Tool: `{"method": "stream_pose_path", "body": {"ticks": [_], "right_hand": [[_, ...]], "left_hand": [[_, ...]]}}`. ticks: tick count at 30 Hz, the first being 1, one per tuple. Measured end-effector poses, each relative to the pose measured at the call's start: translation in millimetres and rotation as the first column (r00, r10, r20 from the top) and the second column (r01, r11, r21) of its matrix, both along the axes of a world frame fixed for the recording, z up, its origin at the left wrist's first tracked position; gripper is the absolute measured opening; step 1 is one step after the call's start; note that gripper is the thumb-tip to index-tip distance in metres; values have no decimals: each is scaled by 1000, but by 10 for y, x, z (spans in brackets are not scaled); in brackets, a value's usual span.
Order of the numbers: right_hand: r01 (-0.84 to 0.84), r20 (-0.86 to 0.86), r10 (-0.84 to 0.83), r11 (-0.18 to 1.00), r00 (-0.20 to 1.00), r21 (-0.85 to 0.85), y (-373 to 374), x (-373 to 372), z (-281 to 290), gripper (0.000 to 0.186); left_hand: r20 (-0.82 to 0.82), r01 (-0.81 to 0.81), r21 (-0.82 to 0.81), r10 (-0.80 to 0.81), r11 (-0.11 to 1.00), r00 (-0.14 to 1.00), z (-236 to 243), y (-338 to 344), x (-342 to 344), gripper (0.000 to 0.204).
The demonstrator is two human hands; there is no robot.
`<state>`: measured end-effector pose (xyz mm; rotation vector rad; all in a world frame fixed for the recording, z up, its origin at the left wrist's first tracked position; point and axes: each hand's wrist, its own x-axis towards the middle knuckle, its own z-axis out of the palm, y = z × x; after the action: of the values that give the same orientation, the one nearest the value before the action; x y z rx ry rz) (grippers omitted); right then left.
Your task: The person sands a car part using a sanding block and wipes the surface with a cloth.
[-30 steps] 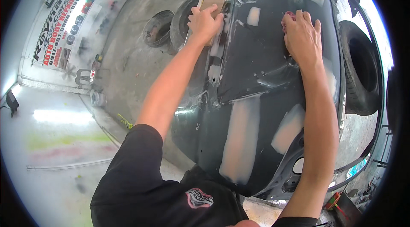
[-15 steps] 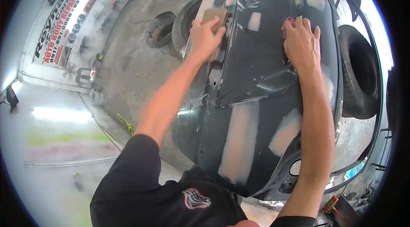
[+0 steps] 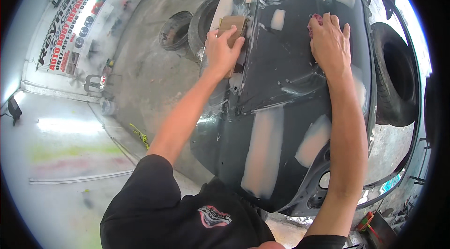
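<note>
Left hand (image 3: 224,49) clamped on brown sanding block (image 3: 233,23); right hand (image 3: 329,38) flat, mostly hiding red pad (image 3: 315,18).

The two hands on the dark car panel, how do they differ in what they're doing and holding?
The left hand grips a tan sanding block at the dark car panel's left edge, fingers curled over it; the right hand lies flat with fingers spread, farther right on the panel. A bit of red material peeks from under the right hand, while the left hand's block shows plainly. Both press against the same panel, arms extended.
</note>
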<state>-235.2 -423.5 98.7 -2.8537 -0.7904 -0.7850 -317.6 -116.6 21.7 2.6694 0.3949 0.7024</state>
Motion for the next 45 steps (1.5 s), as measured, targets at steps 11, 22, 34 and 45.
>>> {"method": "stream_pose_path", "body": {"ticks": [11,22,34,45], "right_hand": [[-2,-18,2,1000,1000,-15,4,7,-13,17],[25,-63,-27,999,998,-29,-17,3,11,14],[-4,-35,4,1000,999,15,-18,15,5,13],[-12,32,9,998,999,69,-26,9,-47,14]], "left_hand": [[6,48,-5,-48,999,999,-6,0,-23,50],[10,44,-32,-44,999,999,-84,1,10,52],[-25,-22,-110,19,994,1000,21,36,334,52],[-19,46,-159,-49,986,999,5,11,342,53]]}}
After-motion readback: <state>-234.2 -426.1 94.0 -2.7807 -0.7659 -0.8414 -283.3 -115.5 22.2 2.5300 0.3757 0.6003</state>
